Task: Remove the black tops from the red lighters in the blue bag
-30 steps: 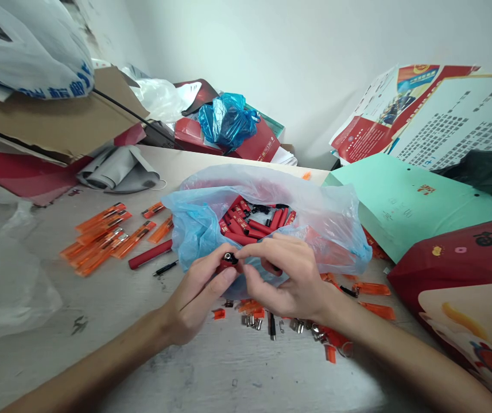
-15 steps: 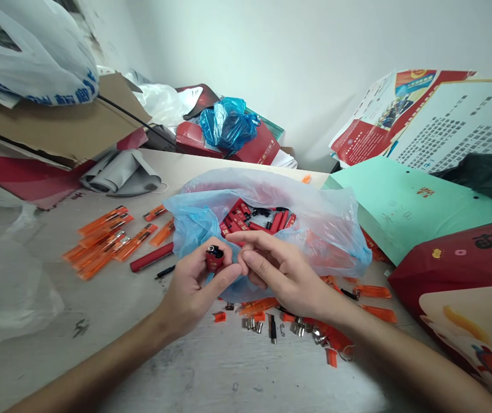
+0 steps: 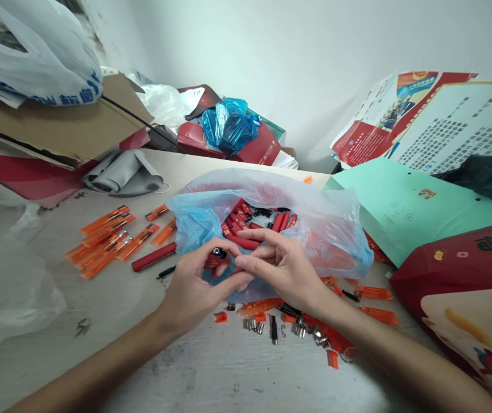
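My left hand (image 3: 194, 289) is closed around a small red lighter body (image 3: 215, 258) with a black top, held upright just in front of a blue plastic bag (image 3: 327, 229). The bag is open and holds several red lighter bodies (image 3: 246, 223). Beside it, my right hand (image 3: 280, 267) has its fingers stretched out and apart, thumb tip touching the left hand's fingers. I cannot make out anything in the right hand.
Orange lighter shells (image 3: 108, 241), a red tube (image 3: 153, 257) and a black pin (image 3: 166, 271) lie on the table at left. Small metal and orange parts (image 3: 289, 327) lie under my wrists. Cardboard (image 3: 56, 126), a green folder (image 3: 409, 201) and a red box (image 3: 469, 287) crowd the sides.
My left hand turned the red lighter body upright and drew it slightly left. My right hand let go of its top and its fingers spread open.
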A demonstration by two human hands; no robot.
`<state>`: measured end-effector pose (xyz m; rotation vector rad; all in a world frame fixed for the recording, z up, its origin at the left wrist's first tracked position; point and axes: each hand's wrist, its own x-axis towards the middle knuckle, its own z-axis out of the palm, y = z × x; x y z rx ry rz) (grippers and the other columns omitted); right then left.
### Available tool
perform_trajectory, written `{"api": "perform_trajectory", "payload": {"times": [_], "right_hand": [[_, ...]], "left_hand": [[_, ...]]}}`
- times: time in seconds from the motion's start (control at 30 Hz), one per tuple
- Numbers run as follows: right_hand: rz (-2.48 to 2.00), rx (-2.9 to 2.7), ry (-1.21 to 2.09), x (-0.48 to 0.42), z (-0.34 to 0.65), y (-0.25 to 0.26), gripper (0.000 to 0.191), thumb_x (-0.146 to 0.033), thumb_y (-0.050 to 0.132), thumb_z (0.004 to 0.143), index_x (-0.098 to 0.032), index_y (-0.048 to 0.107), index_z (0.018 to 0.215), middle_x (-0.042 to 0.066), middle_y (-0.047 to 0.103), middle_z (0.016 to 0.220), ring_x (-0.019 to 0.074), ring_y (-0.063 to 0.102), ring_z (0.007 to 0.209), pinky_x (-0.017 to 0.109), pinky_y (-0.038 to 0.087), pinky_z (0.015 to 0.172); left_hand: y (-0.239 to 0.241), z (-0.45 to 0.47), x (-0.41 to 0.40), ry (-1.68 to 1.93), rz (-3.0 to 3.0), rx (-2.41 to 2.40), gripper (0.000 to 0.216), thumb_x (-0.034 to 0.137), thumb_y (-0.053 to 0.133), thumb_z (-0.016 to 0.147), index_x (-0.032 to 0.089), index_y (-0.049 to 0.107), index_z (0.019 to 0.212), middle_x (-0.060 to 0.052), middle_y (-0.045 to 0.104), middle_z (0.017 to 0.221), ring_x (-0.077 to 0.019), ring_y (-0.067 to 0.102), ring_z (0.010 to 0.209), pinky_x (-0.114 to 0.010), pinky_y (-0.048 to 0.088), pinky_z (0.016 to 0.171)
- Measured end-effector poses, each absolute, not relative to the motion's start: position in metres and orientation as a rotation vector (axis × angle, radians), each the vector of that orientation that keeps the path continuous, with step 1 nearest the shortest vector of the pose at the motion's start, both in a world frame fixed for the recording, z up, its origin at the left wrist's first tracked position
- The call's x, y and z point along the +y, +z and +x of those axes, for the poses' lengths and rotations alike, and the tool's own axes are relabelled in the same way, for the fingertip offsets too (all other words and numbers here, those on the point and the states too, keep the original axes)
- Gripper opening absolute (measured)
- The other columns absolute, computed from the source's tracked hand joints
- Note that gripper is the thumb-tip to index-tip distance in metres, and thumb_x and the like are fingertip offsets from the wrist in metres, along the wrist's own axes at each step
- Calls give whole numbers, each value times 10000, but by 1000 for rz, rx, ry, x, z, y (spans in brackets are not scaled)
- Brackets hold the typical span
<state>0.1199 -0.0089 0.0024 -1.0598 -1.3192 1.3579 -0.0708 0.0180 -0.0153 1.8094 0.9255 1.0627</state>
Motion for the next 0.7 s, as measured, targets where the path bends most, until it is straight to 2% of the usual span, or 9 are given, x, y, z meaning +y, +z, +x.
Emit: {"api": "perform_trajectory", "payload": {"times": [0.1, 0.27, 0.43, 0.6, 0.7], "right_hand": [[-1093, -1367, 1331, -12, 118, 5, 465, -471, 811, 908, -193, 686, 1259, 46, 844, 861, 226, 823, 757, 348, 632, 738], [-1106, -1402, 1217, -17, 114, 2, 434, -472, 769, 951, -211, 658, 1279, 44, 850, 929, 220, 823, 848, 371, 637, 831], [-1070, -1391, 1246, -22, 112, 2, 430, -476, 722, 990, -232, 604, 1323, 42, 838, 966, 207, 812, 841, 336, 649, 748], [-1040, -1441, 1266, -22, 113, 5, 365, -376, 667, 1027, -239, 565, 1349, 62, 823, 1050, 206, 814, 873, 347, 663, 773], [-1072, -1443, 1274, -22, 113, 7, 392, -312, 672, 1011, -248, 541, 1374, 60, 815, 1062, 208, 810, 916, 333, 657, 757]], "left_hand": [[-17, -70, 17, 1027, 1830, 889, 135, 286, 792, 873, 236, 673, 911, 44, 626, 626, -148, 533, 599, -281, 453, 561], [-20, -71, 16, 1112, 1897, 908, 199, 283, 856, 809, 253, 713, 944, 54, 558, 673, -130, 513, 599, -265, 444, 550], [-20, -70, 16, 1127, 1931, 870, 139, 195, 782, 864, 250, 719, 975, 24, 675, 764, -134, 525, 626, -279, 473, 578], [-17, -69, 16, 1207, 1988, 837, 169, 178, 760, 888, 270, 745, 1029, 39, 646, 755, -121, 518, 628, -260, 471, 580], [-16, -70, 16, 1223, 2026, 831, 190, 137, 746, 878, 264, 736, 1019, 44, 634, 744, -115, 522, 623, -245, 457, 563]]}}
